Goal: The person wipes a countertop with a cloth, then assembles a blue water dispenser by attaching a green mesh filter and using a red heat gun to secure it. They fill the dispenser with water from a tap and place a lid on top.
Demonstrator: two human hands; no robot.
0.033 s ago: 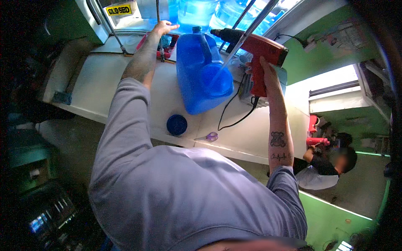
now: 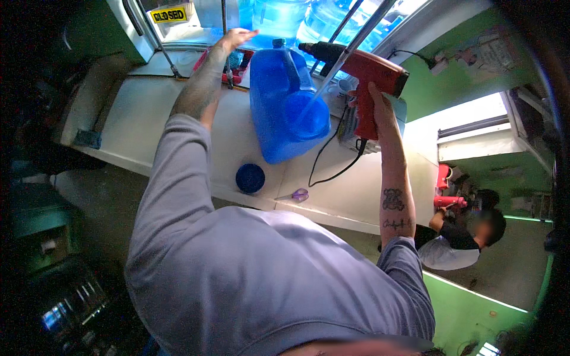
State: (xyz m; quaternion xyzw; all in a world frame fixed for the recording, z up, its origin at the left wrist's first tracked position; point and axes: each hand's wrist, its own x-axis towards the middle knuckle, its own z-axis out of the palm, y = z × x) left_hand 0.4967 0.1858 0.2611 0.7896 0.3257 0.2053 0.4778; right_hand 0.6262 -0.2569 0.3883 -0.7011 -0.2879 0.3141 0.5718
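Note:
My right hand (image 2: 380, 104) is wrapped round the handle of a red heat gun (image 2: 371, 68). Its dark nozzle points left, a little right of the capped neck of a blue water jug (image 2: 270, 107). The jug stands on the white counter (image 2: 148, 118), its wide round face toward me. My left hand (image 2: 237, 39) is stretched out just left of the neck, fingers extended and holding nothing; I cannot tell whether they touch the jug. Behind my left wrist is a red basket (image 2: 240, 76), partly hidden. The gun's black cord (image 2: 335, 178) loops down onto the counter.
A round dark blue lid (image 2: 250, 178) and purple-handled scissors (image 2: 297, 194) lie near the counter's front edge. Thin metal bars (image 2: 356, 47) slant across the window side, with large water containers (image 2: 279, 18) beyond. Another person (image 2: 457, 237) is at the far right.
My left hand's fingers have shifted slightly up and to the right. The heat gun and jug are almost unmoved.

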